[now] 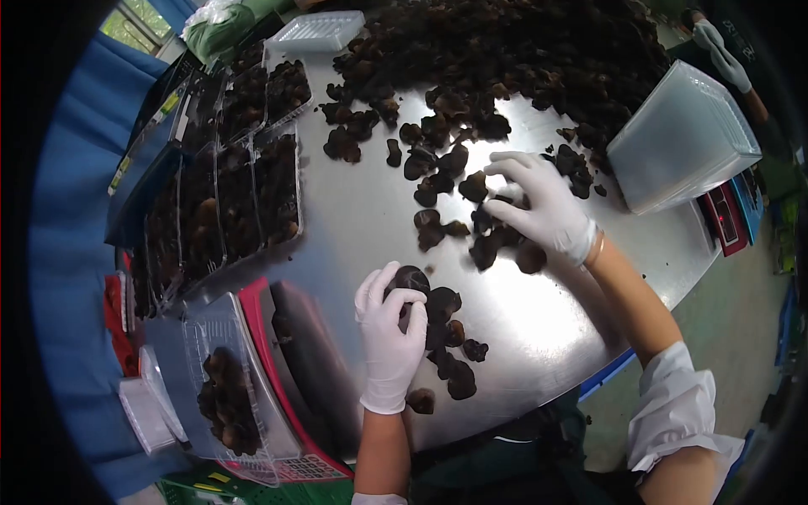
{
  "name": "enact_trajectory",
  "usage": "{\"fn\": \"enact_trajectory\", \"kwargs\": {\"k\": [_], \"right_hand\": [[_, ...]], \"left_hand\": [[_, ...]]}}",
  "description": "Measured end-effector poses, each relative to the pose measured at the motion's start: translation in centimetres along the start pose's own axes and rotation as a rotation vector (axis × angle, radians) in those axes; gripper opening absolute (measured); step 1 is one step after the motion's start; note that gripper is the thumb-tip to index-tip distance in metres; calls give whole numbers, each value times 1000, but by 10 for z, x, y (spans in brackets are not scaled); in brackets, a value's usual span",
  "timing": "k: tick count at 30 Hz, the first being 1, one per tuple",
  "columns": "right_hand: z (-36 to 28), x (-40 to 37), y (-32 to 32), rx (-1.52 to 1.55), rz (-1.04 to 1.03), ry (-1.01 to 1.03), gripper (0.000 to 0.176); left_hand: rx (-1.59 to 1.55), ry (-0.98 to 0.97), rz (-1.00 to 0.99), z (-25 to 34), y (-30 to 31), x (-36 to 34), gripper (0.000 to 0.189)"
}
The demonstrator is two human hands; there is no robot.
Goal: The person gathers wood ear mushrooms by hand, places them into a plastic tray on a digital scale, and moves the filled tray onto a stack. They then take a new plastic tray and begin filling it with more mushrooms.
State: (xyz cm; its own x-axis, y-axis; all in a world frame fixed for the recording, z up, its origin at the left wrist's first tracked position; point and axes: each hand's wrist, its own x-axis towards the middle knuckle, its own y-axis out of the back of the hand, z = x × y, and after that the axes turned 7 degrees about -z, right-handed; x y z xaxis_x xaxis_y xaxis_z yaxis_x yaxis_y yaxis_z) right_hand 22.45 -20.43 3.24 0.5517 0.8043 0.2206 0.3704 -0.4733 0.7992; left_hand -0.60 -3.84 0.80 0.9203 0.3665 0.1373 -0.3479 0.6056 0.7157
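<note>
My left hand (394, 324), in a white glove, curls its fingers round a dark wood ear mushroom (411, 280) above the steel table (337, 244). More mushroom pieces (443, 305) lie right beside that hand. To the upper right, my gloved right hand (539, 202) has its fingers spread over a loose cluster of pieces (484, 248). Its fingertips are right at one brownish piece (473, 187). Left of my left hand, a clear plastic tray (194, 337) with a row of mushrooms (225, 404) rests on a red-edged scale (261, 311).
A large mushroom heap (497, 42) covers the table's far side. Filled clear trays (252, 189) stand at the left. A stack of clear trays (686, 139) sits at the right edge by another scale (725, 215). Another person's gloved hands (722, 55) show at the far right.
</note>
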Motion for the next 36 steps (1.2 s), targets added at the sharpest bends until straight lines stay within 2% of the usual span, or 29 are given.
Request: {"fn": "enact_trajectory", "kwargs": {"k": [2,5,6,10,11,12,14,15,17,18,20,21,23,24,27,30,32,36], "right_hand": [[-3,-30,-7,-290,27,-58,63],[-39,-79,-29,-232,-235,-102,78],[-54,-95,-33,-121,-262,-80,76],[-83,-139,-29,-107,-362,113,58],[-77,-139,-21,-135,-335,129,52],[-64,-142,-16,-136,-293,52,52],[-53,-141,-15,-264,33,-196,55],[-50,-141,-18,-267,31,-194,55],[-49,-139,-31,-195,13,-303,58],[-63,-140,-34,-121,-62,-262,60],[-84,-149,-46,-84,-173,-15,53],[-89,-145,-45,-86,-173,-12,53],[-103,-134,-38,-80,-99,53,42],[-98,-114,-37,131,51,89,30],[-91,-62,-42,45,36,-16,24],[-89,-29,-65,-74,-36,44,17],[-88,-21,-75,-299,-167,97,10],[-71,-20,-57,-157,-146,134,7]], "left_hand": [[-36,16,4,3,2,-1,7],[-99,74,59,7,1,-2,10],[-90,77,84,7,0,-2,10],[-100,83,110,6,2,-3,11],[-108,87,103,6,5,-4,15],[-112,96,96,6,4,-4,15],[-117,80,115,6,3,-5,23],[-107,89,81,7,3,-6,32],[-74,86,73,6,-2,-9,34],[-38,79,65,5,-3,-10,37],[-36,83,48,4,-3,-11,39],[-10,64,53,0,-4,-10,41],[15,52,57,-3,-6,-11,42],[32,44,50,-3,-7,-11,44],[54,42,40,-6,-9,-11,46],[51,28,56,-8,-7,-11,46],[30,28,74,-10,-7,-11,46],[-72,79,132,-9,-4,-11,40]]}}
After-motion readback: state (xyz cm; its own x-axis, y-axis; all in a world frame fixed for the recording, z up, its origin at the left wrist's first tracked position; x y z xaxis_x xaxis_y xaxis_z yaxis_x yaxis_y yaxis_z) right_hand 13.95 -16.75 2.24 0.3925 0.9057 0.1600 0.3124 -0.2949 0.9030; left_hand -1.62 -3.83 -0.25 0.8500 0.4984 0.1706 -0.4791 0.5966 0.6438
